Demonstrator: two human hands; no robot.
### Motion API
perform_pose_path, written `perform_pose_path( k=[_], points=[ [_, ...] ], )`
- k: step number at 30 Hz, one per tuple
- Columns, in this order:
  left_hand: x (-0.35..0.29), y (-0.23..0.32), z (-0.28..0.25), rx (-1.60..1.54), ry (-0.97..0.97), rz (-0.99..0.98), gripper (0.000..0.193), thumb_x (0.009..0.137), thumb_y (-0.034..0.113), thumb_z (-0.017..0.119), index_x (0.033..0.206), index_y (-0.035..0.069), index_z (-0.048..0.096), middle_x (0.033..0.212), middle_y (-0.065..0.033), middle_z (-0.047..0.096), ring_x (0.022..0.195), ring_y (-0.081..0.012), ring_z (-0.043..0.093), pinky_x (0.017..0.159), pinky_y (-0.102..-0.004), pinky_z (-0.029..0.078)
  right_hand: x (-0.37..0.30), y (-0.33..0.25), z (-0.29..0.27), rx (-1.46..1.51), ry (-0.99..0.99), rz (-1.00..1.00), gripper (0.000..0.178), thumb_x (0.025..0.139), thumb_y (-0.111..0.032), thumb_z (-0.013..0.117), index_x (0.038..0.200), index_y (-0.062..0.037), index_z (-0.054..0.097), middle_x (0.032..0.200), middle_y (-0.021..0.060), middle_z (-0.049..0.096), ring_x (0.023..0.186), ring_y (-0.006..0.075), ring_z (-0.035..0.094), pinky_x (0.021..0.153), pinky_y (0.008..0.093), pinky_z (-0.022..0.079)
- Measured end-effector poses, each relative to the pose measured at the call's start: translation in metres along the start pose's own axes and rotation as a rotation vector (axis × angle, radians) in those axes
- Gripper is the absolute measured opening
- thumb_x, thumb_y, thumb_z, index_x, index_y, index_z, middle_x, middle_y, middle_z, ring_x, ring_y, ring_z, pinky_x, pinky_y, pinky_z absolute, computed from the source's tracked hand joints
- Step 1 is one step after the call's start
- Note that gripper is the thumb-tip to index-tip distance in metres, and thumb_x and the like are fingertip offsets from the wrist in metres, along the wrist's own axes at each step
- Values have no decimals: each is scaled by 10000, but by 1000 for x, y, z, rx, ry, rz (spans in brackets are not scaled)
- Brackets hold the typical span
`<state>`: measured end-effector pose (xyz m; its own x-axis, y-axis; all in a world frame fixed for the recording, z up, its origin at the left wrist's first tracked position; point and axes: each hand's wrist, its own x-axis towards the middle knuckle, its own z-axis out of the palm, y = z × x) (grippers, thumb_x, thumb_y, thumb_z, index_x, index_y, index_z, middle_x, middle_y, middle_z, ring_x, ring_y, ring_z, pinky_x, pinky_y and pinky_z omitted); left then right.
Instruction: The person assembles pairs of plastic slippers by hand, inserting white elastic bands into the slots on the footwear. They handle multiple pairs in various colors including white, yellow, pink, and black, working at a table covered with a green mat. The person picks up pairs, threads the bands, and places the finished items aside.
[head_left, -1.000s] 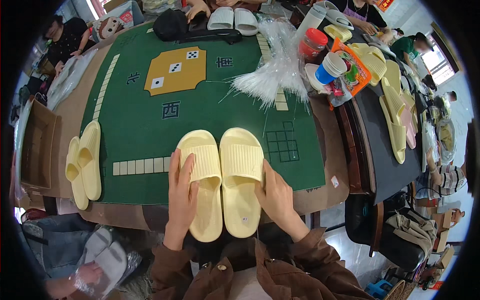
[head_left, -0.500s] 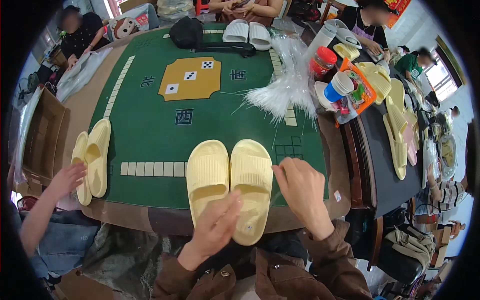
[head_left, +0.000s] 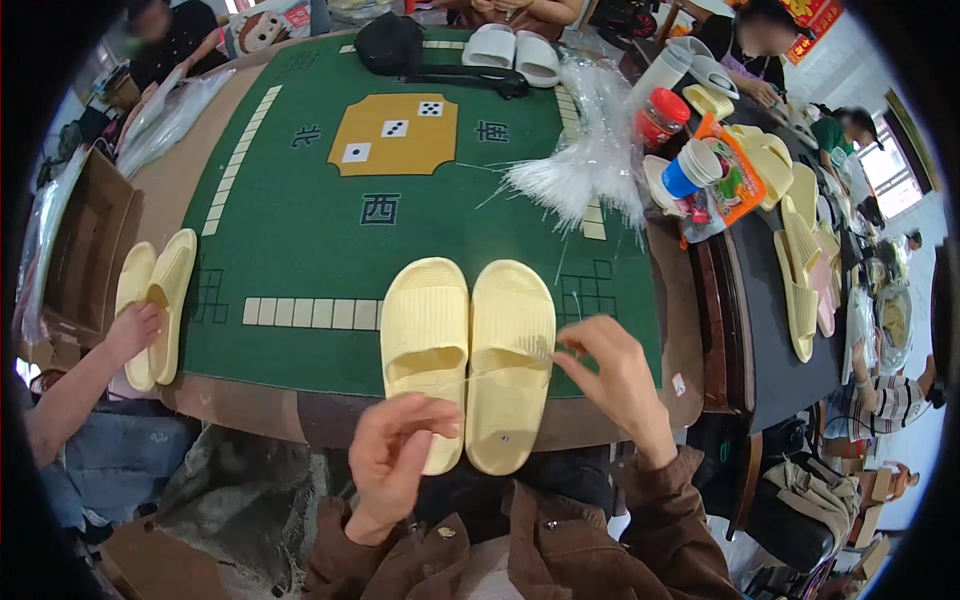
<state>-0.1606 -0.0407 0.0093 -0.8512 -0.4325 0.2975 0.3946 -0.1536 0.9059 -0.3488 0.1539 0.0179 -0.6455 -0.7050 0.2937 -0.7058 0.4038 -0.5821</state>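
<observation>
A pair of pale yellow slippers lies side by side at the near edge of the green table mat, toes pointing away from me. A thin clear strand crosses them just below the straps. My left hand is over the heel of the left slipper, fingers curved and thumb apart, with nothing visible gripped. My right hand is beside the right slipper's strap, thumb and forefinger pinched on a thin clear plastic strand that is barely visible.
A bundle of clear plastic strands lies at the far right of the mat. At left, another person's hand touches a second yellow pair. White slippers, a black bag, a red-lidded jar and cups stand farther off.
My left hand has drawn back left off the right slipper, its thumb parting from the fingers. My right hand stays by the strap. The other person's hand has reached onto the left pair.
</observation>
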Motion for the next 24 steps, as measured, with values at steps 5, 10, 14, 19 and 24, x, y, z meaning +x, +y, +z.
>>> perform_pose_path(
  k=[5,10,14,19,24],
  points=[
    [3,2,-24,-173,137,26,351,1025,87,449,1358,-16,412,1211,-208,621,1031,-266,652,845,-340,538,-35,-4,2,-20,-60,-115,194,760,-1,703,950,-22,668,906,112,639,808,292,634,681,380,531],
    [0,9,-40,-324,150,3,319,1049,117,400,1350,11,399,1212,-211,619,999,-243,648,820,-311,535,-58,-20,9,4,-152,-161,277,737,19,676,1004,-47,699,928,107,649,839,296,646,682,378,544],
    [9,20,-33,84,256,-26,314,1056,141,396,1351,36,374,1123,-145,671,959,-143,583,847,-284,458,-70,-32,20,37,-257,-259,349,680,-3,674,1014,-93,720,892,64,646,791,249,646,660,362,542],
    [8,22,-44,-223,330,-135,584,1054,95,373,1553,105,68,1135,-236,640,700,-136,596,669,-270,510,-58,-66,24,146,-338,-356,352,824,33,616,1153,-82,666,971,161,657,852,326,657,736,398,544],
    [8,21,-49,-51,287,-300,783,1022,23,397,1536,189,-168,1118,-223,629,559,-97,534,507,-231,466,-58,-66,25,74,-379,-348,383,794,42,607,1156,-69,664,957,144,657,847,321,653,729,401,541]
  ],
)
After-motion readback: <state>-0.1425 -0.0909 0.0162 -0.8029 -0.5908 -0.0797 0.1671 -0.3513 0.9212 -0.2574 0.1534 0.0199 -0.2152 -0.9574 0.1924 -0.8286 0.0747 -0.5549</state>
